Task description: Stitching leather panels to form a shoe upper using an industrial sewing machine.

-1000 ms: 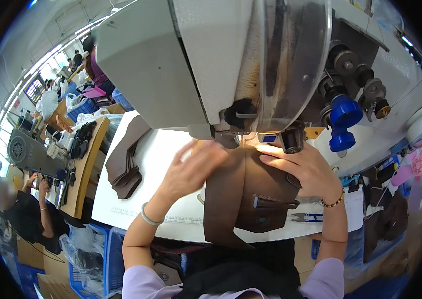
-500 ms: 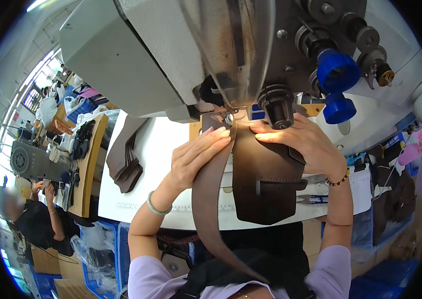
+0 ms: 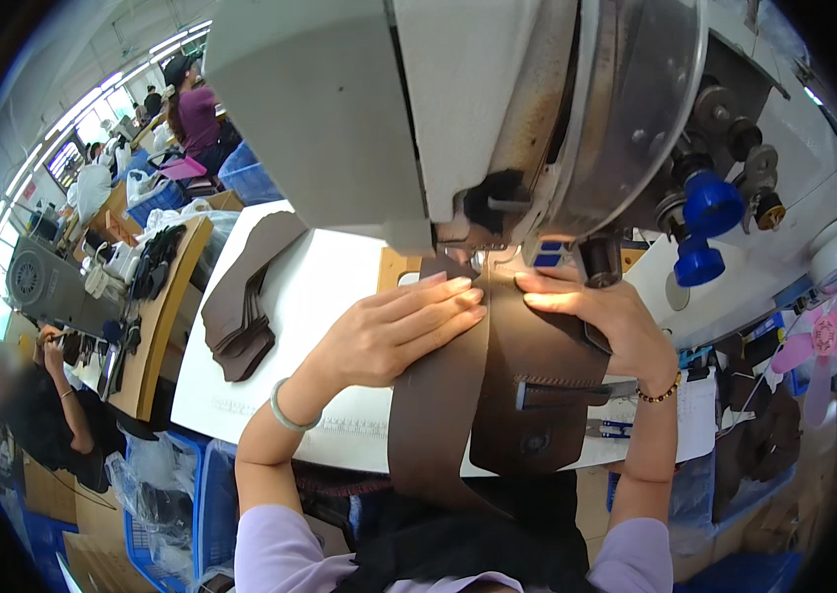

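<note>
Leather: strap and panel feeding under sewing machine.
Fingers: both hands, left, right, pressing flat, gripping nothing.
Care: guiding seam straight, fingertips clear of needle.

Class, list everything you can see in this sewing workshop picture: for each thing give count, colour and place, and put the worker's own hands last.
sewing machine: one, off-white, top centre, above the hands
blue knobs: two, blue, on the machine's right side
leather panel: one, dark brown, on the table under the machine's needle area
strap: one, brown, left of the panel, running off the table's near edge
leather stack: one pile, dark brown, on the table at left
table: one, white, centre
scissors: one, blue handles, right of the panel
bins: blue, below the table at left
co-workers: several, far left and top left
bangle: one, pale green, left wrist
bracelet: one, beaded, right wrist
left hand: flat on the strap
right hand: flat on the panel
</note>
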{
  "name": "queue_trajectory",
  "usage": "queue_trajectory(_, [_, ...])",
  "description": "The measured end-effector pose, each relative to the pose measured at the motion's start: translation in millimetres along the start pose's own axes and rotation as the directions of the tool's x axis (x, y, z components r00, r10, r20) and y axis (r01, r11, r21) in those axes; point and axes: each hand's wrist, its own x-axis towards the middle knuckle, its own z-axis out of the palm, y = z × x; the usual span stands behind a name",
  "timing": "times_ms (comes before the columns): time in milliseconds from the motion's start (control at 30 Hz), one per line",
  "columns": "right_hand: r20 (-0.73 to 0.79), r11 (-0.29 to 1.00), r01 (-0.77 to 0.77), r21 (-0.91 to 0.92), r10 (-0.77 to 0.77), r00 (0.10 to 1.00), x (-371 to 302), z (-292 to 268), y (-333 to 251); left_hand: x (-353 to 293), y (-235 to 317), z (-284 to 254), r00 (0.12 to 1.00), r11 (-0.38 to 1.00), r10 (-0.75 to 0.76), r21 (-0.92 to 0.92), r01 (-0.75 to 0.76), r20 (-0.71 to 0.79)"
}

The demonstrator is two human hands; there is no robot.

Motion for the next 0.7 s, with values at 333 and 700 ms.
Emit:
queue_trajectory(333, [-0.004,0.995,-0.031,-0.099,0.030,1.000,-2.5,-2.5,1.2,2.3,5.7,-2.1,0.994,0.994,-0.077,-0.074,0.083,0.076])
queue_trajectory(700, [0.021,0.964,-0.132,-0.232,0.140,0.990,-10.1,1.9,9.0,-4.6,-3.7,11.5,0.997,0.995,-0.079,-0.063,0.081,0.022])
